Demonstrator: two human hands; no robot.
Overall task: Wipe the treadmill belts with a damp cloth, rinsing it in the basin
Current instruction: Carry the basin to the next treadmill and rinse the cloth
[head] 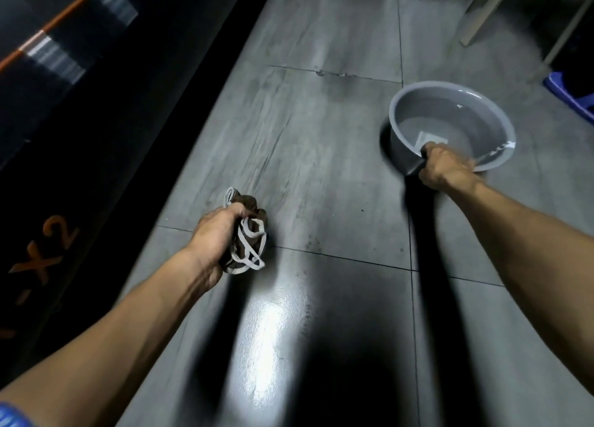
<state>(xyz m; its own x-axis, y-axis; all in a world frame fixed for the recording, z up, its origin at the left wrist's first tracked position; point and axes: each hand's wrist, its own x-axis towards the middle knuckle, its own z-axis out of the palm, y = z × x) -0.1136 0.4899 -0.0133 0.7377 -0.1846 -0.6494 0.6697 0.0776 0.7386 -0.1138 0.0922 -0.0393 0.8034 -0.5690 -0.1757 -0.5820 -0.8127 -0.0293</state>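
**Cloth in one fist, basin rim in the other**

The left hand [218, 233], low and left of centre in the frame, is clenched round a bunched brown cloth with pale grey edging [249, 240]; the fingers wrap it fully, and loops of the edging spill out above and below the fist. The cloth hangs over the grey tiled floor [321, 176], and whether it touches the tiles cannot be told.

The right hand [442, 167], right of centre, grasps the near rim of a round grey plastic basin [418, 105], fingers curled over the edge. The basin holds shallow clear water, and a pale square shows through it on the bottom just beyond the knuckles.

Along the left edge of the frame runs a black treadmill [80, 153] with orange lettering and an orange stripe near the upper left. Between its side and the basin lies a wide band of open tile. At the upper right stand pale furniture legs [475, 18], with a blue plastic object [569, 92] at the right edge, near the basin's far side.
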